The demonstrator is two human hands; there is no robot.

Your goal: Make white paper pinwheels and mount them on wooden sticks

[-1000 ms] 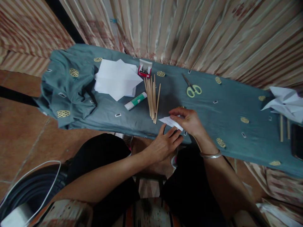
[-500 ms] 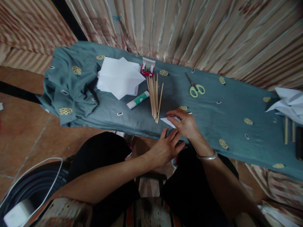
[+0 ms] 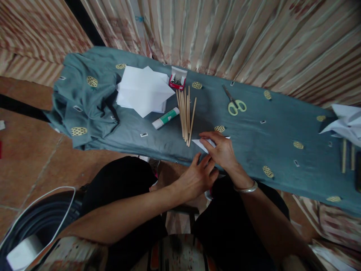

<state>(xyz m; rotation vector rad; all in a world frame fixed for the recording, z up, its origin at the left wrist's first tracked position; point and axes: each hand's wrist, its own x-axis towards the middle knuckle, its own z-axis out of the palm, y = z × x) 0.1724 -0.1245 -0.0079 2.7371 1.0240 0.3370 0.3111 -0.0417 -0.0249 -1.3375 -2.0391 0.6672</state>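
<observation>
Here, a seated person presses a small folded piece of white paper (image 3: 203, 143) against a teal cloth (image 3: 276, 128) spread over a narrow table. The right hand (image 3: 221, 148) lies on top of the paper, fingers curled down over it and pinning it flat, so that only the paper's pointed corner shows, poking out at about 9 o'clock from the knuckles. The left hand (image 3: 199, 176) sits at 7 o'clock from the right one, fingers together and reaching up to the paper's near edge; whether they pinch it or merely touch it cannot be told. A silver bangle (image 3: 246, 188) circles the right wrist.

Just beside the paper's tip, at 11 o'clock, lies a bundle of wooden sticks (image 3: 186, 114). A glue stick (image 3: 166, 117) rests at 9 o'clock from the sticks, near a loose stack of white sheets (image 3: 142, 90). A small red box of pins (image 3: 177, 79) stands open at the sticks' far end. Yellow-handled scissors (image 3: 234, 102) lie well apart at 1 o'clock from the hands. Striped curtains (image 3: 225, 34) hang behind the table.
</observation>
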